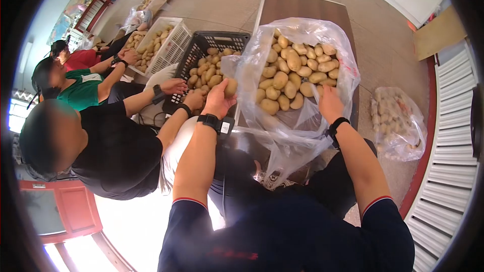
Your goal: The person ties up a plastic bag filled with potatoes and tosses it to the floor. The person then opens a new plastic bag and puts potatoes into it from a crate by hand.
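My left hand (220, 99) is closed on a potato (231, 87) between the black crate (222, 35) and the clear plastic bag (247, 106). Inside the open bag lies a heap of potatoes (294, 61). At the bag's right side, my right hand (330, 103) reaches in with its fingertips at a potato on the heap's edge; the fingers are bent, and what they hold, if anything, is mostly hidden. More potatoes (205, 68) fill the black crate. The bag rests on a brown table (307, 6).
A co-worker in black (116, 141) sits at the left, hands at the black crate. Beyond are a white crate (174, 45) of potatoes and a person in green (83, 88). A tied bag of potatoes (397, 123) stands on the floor at right, near a white radiator (448, 171).
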Available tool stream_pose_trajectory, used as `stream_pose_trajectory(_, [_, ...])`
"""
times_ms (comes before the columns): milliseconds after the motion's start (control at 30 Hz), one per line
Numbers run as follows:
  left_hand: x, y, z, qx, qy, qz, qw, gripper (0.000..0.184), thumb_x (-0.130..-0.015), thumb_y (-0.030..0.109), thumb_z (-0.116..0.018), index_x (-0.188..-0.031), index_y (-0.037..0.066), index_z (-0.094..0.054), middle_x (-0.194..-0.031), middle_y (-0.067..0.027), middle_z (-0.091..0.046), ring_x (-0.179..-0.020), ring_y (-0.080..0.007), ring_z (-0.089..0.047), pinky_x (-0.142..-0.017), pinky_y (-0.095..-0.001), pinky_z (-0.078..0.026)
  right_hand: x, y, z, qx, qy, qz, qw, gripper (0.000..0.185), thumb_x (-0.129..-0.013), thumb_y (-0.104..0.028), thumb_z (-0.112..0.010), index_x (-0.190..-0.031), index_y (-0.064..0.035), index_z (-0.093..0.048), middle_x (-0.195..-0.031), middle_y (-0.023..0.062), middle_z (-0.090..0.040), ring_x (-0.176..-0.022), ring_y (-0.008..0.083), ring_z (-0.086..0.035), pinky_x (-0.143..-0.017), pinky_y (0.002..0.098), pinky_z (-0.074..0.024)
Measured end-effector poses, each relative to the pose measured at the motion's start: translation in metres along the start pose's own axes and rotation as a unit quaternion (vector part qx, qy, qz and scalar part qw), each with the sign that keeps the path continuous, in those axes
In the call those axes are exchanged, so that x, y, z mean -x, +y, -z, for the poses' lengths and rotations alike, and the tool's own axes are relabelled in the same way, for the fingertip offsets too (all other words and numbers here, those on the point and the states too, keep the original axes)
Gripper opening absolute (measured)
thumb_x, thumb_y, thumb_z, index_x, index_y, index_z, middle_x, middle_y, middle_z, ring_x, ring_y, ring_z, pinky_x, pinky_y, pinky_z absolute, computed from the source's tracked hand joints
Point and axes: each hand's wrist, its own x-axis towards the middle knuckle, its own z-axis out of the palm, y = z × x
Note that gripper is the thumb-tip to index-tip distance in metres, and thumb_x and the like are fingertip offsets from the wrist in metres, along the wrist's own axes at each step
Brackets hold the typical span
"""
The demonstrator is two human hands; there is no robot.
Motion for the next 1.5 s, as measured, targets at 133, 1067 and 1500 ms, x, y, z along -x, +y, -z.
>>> stream_pose_trajectory(133, [-0.014, -0.002, 0.027, 0.025, 0.076, -0.021, 0.997, 0.029, -0.093, 0.032, -0.061, -0.110, 0.009, -0.058, -0.090, -0.0081, -0.062, -0.071, -0.0238, -0.060, -0.059, -0.0354, -0.052, -0.003, 0.001, -0.004, 0.040, -0.009, 0.042, 0.998, 0.040, -0.086, -0.013, -0.056, -0.125, -0.0089, -0.047, -0.122, 0.0160, -0.057, -0.097, 0.0391, -0.063, -0.079, 0.0515, -0.0514])
stream_pose_trajectory(1067, [0.007, -0.002, -0.018, -0.066, 0.052, -0.055, 0.995, 0.036, -0.092, 0.027, -0.061, -0.119, 0.005, -0.053, -0.100, -0.0063, -0.062, -0.075, -0.0202, -0.063, -0.058, -0.0297, -0.051, 0.018, -0.029, -0.006, -0.639, -0.131, -0.131, 0.746, 0.042, -0.096, -0.020, -0.055, -0.133, -0.0026, -0.045, -0.111, 0.0095, -0.062, -0.075, 0.0154, -0.066, -0.061, 0.0276, -0.0519])
stream_pose_trajectory(1500, [0.049, -0.023, -0.092, -0.165, -0.206, 0.059, 0.963, 0.040, -0.096, 0.033, -0.060, -0.120, 0.003, -0.051, -0.100, -0.0119, -0.066, -0.070, -0.0224, -0.069, -0.051, -0.0272, -0.054, 0.055, -0.099, -0.019, -0.566, -0.173, 0.072, 0.803, 0.041, -0.097, -0.036, -0.058, -0.116, 0.0012, -0.057, -0.098, 0.0100, -0.064, -0.087, 0.0172, -0.063, -0.072, 0.0325, -0.0512])
